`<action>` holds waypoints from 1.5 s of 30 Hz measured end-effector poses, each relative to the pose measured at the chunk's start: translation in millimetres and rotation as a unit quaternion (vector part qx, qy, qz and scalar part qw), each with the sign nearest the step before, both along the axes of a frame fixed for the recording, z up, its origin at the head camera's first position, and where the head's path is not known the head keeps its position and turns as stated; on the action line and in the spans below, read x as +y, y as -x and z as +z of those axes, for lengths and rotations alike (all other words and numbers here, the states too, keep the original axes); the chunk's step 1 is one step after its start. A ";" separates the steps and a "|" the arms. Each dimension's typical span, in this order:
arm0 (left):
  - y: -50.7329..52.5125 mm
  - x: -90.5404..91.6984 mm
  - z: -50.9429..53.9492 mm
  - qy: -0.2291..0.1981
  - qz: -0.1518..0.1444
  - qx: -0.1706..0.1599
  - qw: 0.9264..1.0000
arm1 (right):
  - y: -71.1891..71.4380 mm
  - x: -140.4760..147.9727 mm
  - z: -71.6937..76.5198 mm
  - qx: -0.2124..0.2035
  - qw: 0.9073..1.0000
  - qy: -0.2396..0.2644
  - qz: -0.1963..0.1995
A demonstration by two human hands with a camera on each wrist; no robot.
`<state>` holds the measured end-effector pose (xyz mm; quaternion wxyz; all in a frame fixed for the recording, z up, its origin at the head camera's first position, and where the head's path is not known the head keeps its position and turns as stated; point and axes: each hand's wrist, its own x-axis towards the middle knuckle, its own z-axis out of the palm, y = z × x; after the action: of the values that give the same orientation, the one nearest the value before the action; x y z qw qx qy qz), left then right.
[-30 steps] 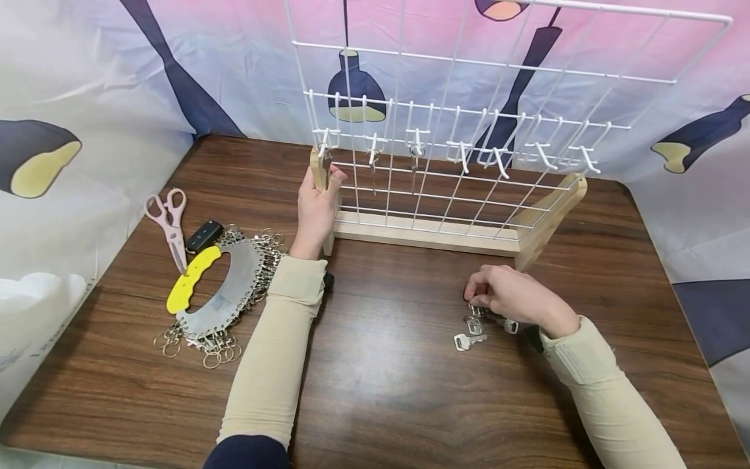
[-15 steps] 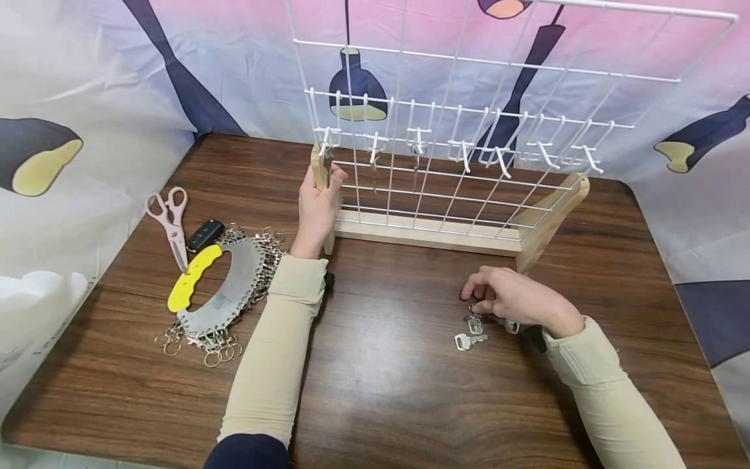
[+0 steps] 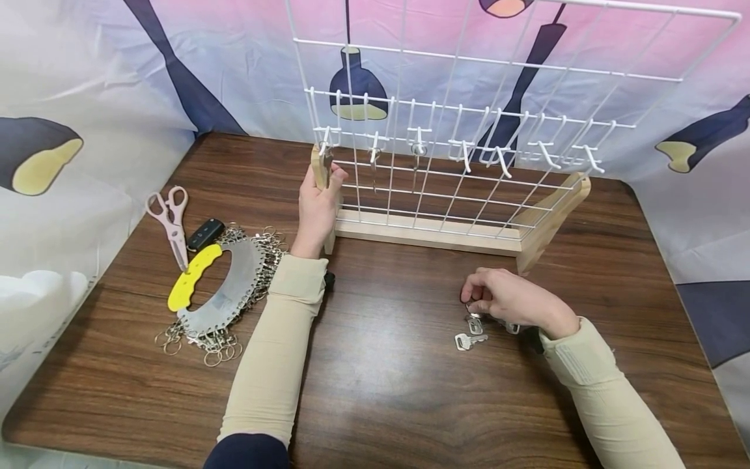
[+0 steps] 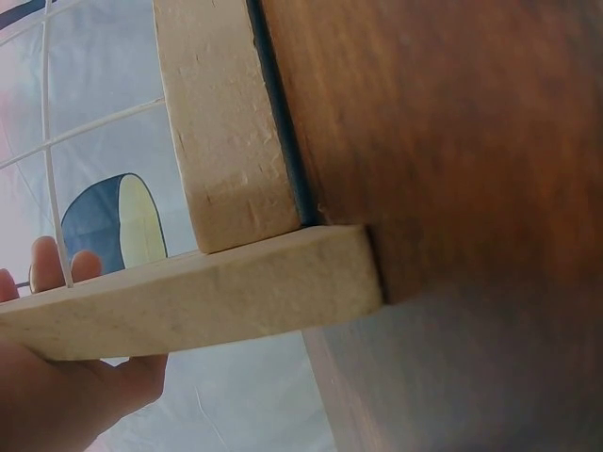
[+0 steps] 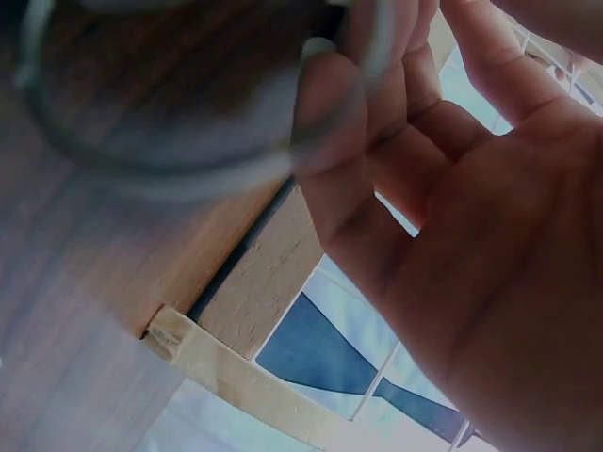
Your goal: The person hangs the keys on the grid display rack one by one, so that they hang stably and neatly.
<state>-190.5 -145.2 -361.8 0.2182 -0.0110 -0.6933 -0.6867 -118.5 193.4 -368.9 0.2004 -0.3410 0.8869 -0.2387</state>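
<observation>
At the left end of the white wire rack (image 3: pixel 428 176), my left hand (image 3: pixel 316 212) grips the wooden side support (image 3: pixel 319 168); in the left wrist view its fingers and thumb lie on opposite sides of the wood (image 4: pixel 207 306). My right hand (image 3: pixel 518 301) is low over the table, thumb and forefinger pinching a thin ring above a key (image 3: pixel 475 325). Another key (image 3: pixel 469 341) lies just in front, and one more (image 3: pixel 512 328) is partly under the hand. In the right wrist view a blurred ring (image 5: pixel 179 179) overlaps the fingertips of the hand (image 5: pixel 499 235).
Several white hooks line the rack; keys hang from the left ones, and the right ones (image 3: pixel 546 155) hold nothing. On the table's left lie pink scissors (image 3: pixel 174 229), a black car key (image 3: pixel 206 235) and a metal plate with a yellow handle (image 3: pixel 193 279), fringed with rings and clasps.
My right fingers have shifted slightly and lifted a ring a little from among the keys. The left hand keeps its hold on the support.
</observation>
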 end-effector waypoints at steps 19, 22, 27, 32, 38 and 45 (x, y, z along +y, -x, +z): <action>-1.5 0.7 2.7 0.019 0.009 -0.027 0.999 | 0.3 -4.3 -1.8 0.001 1.000 -0.006 -0.017; -0.7 0.9 1.3 0.015 0.010 -0.014 1.000 | 1.4 -4.2 -2.6 0.013 1.000 -0.010 -0.011; -1.1 1.2 0.7 0.004 0.007 -0.005 1.000 | 2.6 -4.6 -3.9 0.024 1.000 -0.014 -0.003; -1.2 0.9 1.3 0.004 0.002 -0.006 1.000 | 2.6 -5.7 -5.2 0.034 0.999 -0.018 -0.001; -1.0 -0.2 0.1 0.019 0.013 -0.017 1.000 | 1.7 -5.0 -4.8 0.032 0.999 -0.013 -0.003; -1.2 0.4 0.7 0.016 0.013 -0.023 1.000 | 0.2 -4.7 -3.1 0.027 1.000 -0.010 -0.006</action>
<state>-189.3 -144.8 -361.1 0.2108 0.0099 -0.7088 -0.6731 -118.7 188.7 -372.0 0.1780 -0.3398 0.8964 -0.2221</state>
